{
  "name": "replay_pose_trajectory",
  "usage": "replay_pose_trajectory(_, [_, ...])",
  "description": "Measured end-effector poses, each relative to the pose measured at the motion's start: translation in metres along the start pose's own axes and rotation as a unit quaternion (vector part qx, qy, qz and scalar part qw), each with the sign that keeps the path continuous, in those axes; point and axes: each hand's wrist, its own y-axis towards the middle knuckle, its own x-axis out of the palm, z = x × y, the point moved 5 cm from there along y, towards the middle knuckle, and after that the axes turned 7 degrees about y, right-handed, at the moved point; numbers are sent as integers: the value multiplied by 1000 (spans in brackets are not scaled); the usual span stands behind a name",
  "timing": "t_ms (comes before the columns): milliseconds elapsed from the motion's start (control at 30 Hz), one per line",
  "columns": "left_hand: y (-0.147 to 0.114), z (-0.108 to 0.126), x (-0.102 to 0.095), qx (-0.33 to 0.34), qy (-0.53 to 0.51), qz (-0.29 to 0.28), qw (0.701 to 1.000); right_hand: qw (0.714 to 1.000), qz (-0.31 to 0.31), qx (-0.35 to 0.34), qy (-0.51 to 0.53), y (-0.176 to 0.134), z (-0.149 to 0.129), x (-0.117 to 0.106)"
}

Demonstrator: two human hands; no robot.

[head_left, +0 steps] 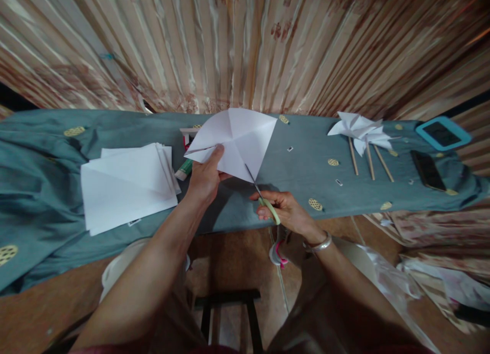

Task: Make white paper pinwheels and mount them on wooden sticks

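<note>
My left hand (206,178) grips a creased square sheet of white paper (245,134) by its near left side, thumb on top. A slit runs into the sheet from its left corner, beside the thumb. My right hand (285,208) is closed around the light green handles of a pair of scissors (270,208). The scissor blades reach the near corner of the sheet and lie along a crease there. The sheet is held up above the cloth-covered table, and part of my left fingers is hidden beneath it.
A stack of white paper (128,185) lies on the left. Behind my left hand are a green box (184,169) and a red item (187,139). Paper pinwheels (362,129) on sticks, a dark phone (427,169) and a blue-framed device (444,133) lie right on the green tablecloth (306,165). A curtain (245,47) hangs behind.
</note>
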Motion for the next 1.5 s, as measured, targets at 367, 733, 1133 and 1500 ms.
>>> replay_pose_trajectory(367, [1,0,0,2,-6,2,1000,1000,3,5,2,0,-2,1])
replay_pose_trajectory(733, [3,-2,-2,7,7,-9,1000,1000,12,2,7,-1,-6,3])
replay_pose_trajectory(1133, [1,0,0,3,8,-8,1000,1000,6,2,-5,-1,-4,2])
replay_pose_trajectory(1500, [-2,-9,2,1,15,-29,999,1000,14,-3,-8,-1,-5,2])
